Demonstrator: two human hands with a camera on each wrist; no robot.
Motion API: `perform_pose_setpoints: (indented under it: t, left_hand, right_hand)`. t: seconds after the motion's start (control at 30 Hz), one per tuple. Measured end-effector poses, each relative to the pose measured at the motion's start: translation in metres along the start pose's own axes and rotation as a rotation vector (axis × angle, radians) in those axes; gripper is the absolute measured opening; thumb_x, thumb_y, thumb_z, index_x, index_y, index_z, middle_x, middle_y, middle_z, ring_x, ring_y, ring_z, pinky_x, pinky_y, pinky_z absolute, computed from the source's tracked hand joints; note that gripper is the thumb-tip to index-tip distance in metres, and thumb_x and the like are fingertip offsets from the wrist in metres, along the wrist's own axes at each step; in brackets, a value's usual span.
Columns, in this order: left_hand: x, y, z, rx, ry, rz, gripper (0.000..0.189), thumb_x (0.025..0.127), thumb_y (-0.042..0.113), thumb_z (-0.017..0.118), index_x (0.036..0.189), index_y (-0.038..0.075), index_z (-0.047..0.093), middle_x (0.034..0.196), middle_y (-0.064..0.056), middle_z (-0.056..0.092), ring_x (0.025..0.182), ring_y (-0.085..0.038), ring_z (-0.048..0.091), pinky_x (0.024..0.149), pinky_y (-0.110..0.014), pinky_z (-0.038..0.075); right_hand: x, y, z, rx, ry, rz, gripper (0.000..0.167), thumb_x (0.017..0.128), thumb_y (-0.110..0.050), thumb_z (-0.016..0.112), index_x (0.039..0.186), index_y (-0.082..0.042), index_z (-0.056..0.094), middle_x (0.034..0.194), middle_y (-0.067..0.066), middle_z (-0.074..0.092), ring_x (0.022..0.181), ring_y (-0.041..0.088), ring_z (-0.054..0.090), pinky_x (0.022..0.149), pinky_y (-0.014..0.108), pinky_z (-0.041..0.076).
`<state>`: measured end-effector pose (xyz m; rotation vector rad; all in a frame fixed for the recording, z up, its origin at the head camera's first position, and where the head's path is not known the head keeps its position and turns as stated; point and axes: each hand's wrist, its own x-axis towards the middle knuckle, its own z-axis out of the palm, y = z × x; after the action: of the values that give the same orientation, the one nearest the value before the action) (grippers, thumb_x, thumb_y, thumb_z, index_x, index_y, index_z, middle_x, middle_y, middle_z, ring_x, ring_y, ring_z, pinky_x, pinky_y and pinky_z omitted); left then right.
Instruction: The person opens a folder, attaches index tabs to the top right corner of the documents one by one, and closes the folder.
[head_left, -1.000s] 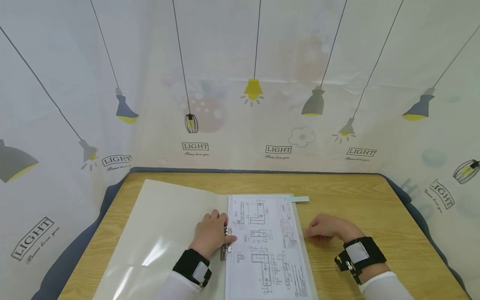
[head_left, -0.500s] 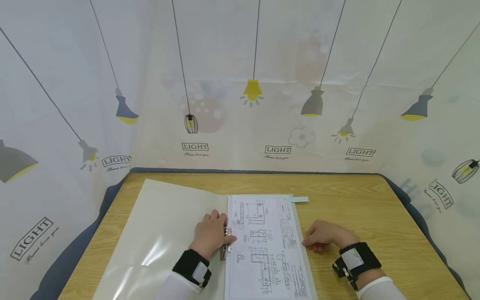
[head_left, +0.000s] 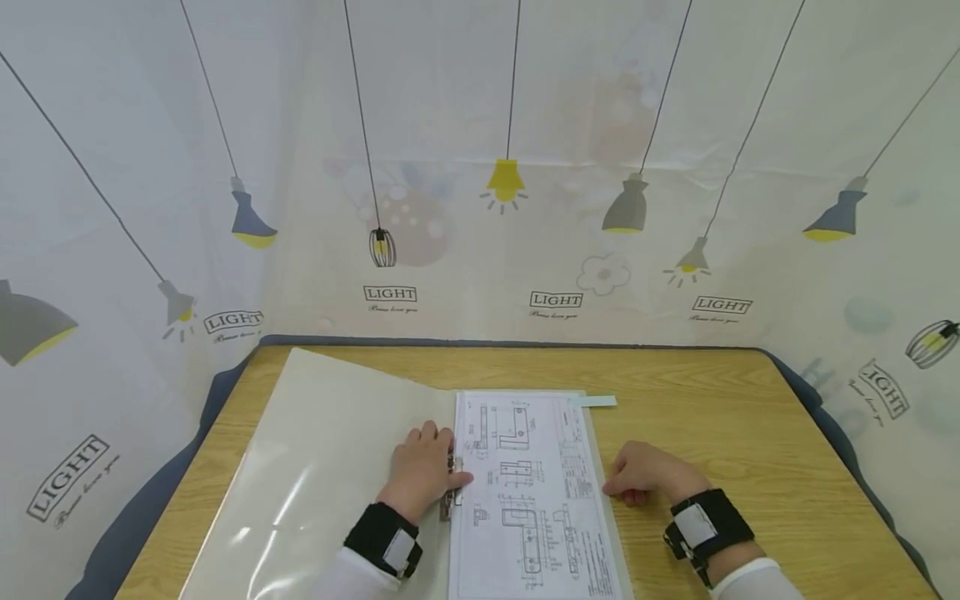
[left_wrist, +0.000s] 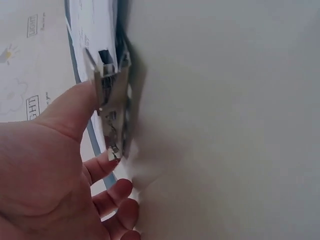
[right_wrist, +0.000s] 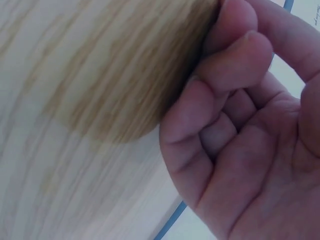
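Note:
An open cream file folder (head_left: 300,450) lies on the table, with a stack of technical-drawing sheets (head_left: 517,492) on its right side. At its spine sits a metal clip (left_wrist: 114,110). My left hand (head_left: 422,471) holds this clip; the thumb lies over its upper part and the fingers reach its other end. At the sheets' right edge, my right hand (head_left: 651,473) has its fingers curled, with thumb and forefinger pinching the edge. The right wrist view shows the curled fingers (right_wrist: 187,135) close above the wood; the pinching tips are out of that view.
A pale blue tab (head_left: 598,401) sticks out at the sheets' top right corner. The wooden table (head_left: 720,400) extends right of the folder. Behind it hangs a curtain (head_left: 465,100) printed with lamps. Both wrists wear black straps (head_left: 712,525).
My right hand has moved a little toward me and left to the sheets' edge. The folder's left cover has risen slightly. My left hand stays at the clip.

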<state>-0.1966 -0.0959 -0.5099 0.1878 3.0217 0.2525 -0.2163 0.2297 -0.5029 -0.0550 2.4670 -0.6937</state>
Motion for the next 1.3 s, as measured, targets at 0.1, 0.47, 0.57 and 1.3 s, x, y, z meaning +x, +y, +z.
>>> perform_pose_setpoints:
  t: [0.1, 0.47, 0.57, 1.3]
  left_hand:
    - [-0.002, 0.002, -0.001, -0.013, 0.004, 0.016, 0.065, 0.072, 0.052, 0.076, 0.112, 0.005, 0.056, 0.091, -0.007, 0.045, 0.08, -0.022, 0.04, 0.068, -0.035, 0.038]
    - [-0.041, 0.04, -0.022, -0.067, -0.13, 0.127, 0.096, 0.071, 0.061, 0.071, 0.136, -0.004, 0.042, 0.13, -0.018, 0.048, 0.112, -0.032, 0.049, 0.091, -0.046, 0.046]
    - [-0.058, 0.055, -0.021, -0.048, -0.149, 0.225, 0.099, 0.071, 0.063, 0.069, 0.141, 0.0, 0.038, 0.144, -0.017, 0.039, 0.13, -0.037, 0.039, 0.099, -0.051, 0.041]
    - [-0.083, 0.082, 0.017, 0.12, -0.177, 0.42, 0.089, 0.07, 0.068, 0.066, 0.14, 0.019, 0.042, 0.144, -0.004, 0.041, 0.13, -0.029, 0.04, 0.094, -0.046, 0.045]
  right_hand:
    - [0.0, -0.001, -0.001, 0.001, -0.013, 0.021, 0.024, 0.079, -0.017, 0.074, 0.06, -0.007, 0.063, 0.054, 0.001, 0.058, 0.047, 0.011, 0.05, 0.049, 0.021, 0.038]
    - [0.001, -0.002, -0.001, 0.003, -0.027, 0.029, 0.025, 0.078, -0.017, 0.075, 0.059, -0.006, 0.063, 0.051, 0.002, 0.059, 0.045, 0.011, 0.05, 0.046, 0.02, 0.034]
    - [0.001, -0.002, -0.001, 0.01, -0.031, 0.026, 0.025, 0.078, -0.016, 0.075, 0.058, -0.006, 0.064, 0.05, 0.001, 0.059, 0.045, 0.011, 0.049, 0.045, 0.02, 0.034]
    - [0.002, -0.004, -0.005, -0.005, -0.06, 0.054, 0.024, 0.08, -0.018, 0.074, 0.061, -0.006, 0.064, 0.053, 0.001, 0.059, 0.046, 0.01, 0.05, 0.046, 0.02, 0.036]
